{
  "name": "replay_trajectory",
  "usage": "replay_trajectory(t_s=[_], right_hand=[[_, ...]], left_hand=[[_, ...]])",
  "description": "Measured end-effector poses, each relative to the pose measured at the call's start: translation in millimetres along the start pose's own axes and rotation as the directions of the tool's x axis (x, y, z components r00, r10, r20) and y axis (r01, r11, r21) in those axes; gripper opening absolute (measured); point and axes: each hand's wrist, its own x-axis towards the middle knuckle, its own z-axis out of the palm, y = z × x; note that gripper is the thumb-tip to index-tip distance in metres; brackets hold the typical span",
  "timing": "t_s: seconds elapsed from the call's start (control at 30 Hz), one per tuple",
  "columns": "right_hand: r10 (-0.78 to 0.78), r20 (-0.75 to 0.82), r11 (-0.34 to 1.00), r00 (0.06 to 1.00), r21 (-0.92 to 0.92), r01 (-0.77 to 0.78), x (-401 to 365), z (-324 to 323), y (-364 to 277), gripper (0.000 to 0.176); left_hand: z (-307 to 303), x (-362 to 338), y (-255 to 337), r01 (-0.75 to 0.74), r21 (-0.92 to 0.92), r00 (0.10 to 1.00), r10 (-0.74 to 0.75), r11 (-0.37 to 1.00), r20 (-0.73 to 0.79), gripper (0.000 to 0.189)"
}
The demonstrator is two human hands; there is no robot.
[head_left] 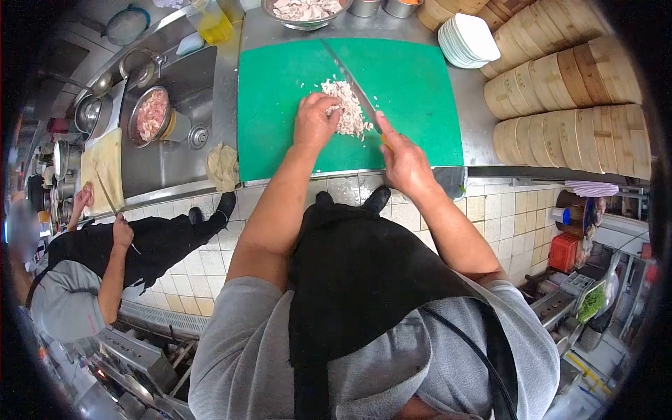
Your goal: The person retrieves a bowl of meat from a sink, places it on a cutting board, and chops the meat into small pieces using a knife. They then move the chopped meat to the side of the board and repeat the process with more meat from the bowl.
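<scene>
A large green cutting board point(280, 84) lies on the steel counter. Chopped pale meat point(348, 105) is heaped near its middle, with small bits scattered around. My right hand point(404, 155) is wrapped round the handle of a long knife point(355, 87), whose blade points up and left along the heap's right side. At the heap's left edge my left hand point(315, 120) rests with its fingers curled together against the meat; what they hold, if anything, is hidden.
Stacked white plates point(467, 40) and bamboo steamers point(560, 84) stand right. A bowl of meat slices point(306, 10) is beyond the board. Left are a sink point(199, 91) holding a meat bowl point(152, 115) and a co-worker point(84, 280) with a knife.
</scene>
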Motion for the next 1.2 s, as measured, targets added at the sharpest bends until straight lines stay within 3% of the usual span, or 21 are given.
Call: replay_trajectory(t_s=[0.03,0.1,0.2,0.23,0.3,0.33,0.4,0.6,0.73,0.8,0.93,1.0,1.13,1.2], right_hand=[[0.001,0.001,1.000,1.000,0.000,-0.001,-1,5,6,0.067],[0.067,0.175,0.987,0.982,-0.156,-0.040,-1,16,19,0.067],[0.035,0.192,0.988,0.981,-0.157,-0.005,6,7,24,0.070],[0.039,0.193,0.988,0.980,-0.156,-0.009,4,5,20,0.070],[0.014,0.044,0.995,0.999,-0.095,-0.010,5,1,13,0.071],[0.016,0.046,0.995,0.999,-0.096,-0.011,6,3,19,0.071],[0.156,0.210,0.965,0.965,-0.239,-0.104,11,6,29,0.070],[0.082,0.078,0.985,0.994,-0.158,-0.069,11,2,33,0.073],[0.161,0.189,0.967,0.969,-0.228,-0.116,13,0,39,0.072],[0.031,0.050,0.989,0.998,-0.147,-0.023,10,-3,38,0.073],[0.161,0.162,0.964,0.974,-0.238,-0.120,9,-1,44,0.075],[0.074,0.088,0.985,0.993,-0.161,-0.059,8,-5,40,0.075],[0.114,0.054,0.978,0.992,-0.183,-0.102,6,0,39,0.074],[0.207,0.171,0.966,0.963,-0.195,-0.173,10,-5,38,0.074]], left_hand=[[0,0,1,0.001,-0.001,1.000,-0.001,1.000,0.001,0.021],[1,0,1,0.012,0.008,1.000,-0.012,1.000,-0.006,0.020],[0,-1,0,0.007,-0.007,1.000,-0.007,1.000,-0.016,0.019],[0,-3,0,0.009,-0.008,1.000,-0.009,1.000,-0.011,0.019],[1,-1,-1,-0.005,-0.004,1.000,0.005,1.000,-0.010,0.019],[2,-1,0,-0.003,-0.005,1.000,0.003,1.000,-0.009,0.019],[1,0,-1,-0.005,0.000,1.000,0.005,1.000,0.001,0.019],[1,1,-1,-0.004,-0.003,1.000,0.004,1.000,-0.003,0.018],[-2,-2,-1,0.013,-0.034,1.000,-0.013,0.999,0.007,0.019],[-1,-1,1,-0.005,-0.030,1.000,0.005,1.000,-0.009,0.020],[-3,0,14,-0.031,-0.030,0.996,0.028,0.999,-0.080,0.021],[-3,1,20,-0.075,-0.019,0.994,0.073,0.997,-0.076,0.022],[3,-1,10,-0.086,0.001,0.996,0.086,0.996,-0.018,0.025],[4,-1,7,-0.085,0.042,0.996,0.084,0.996,0.008,0.025]])
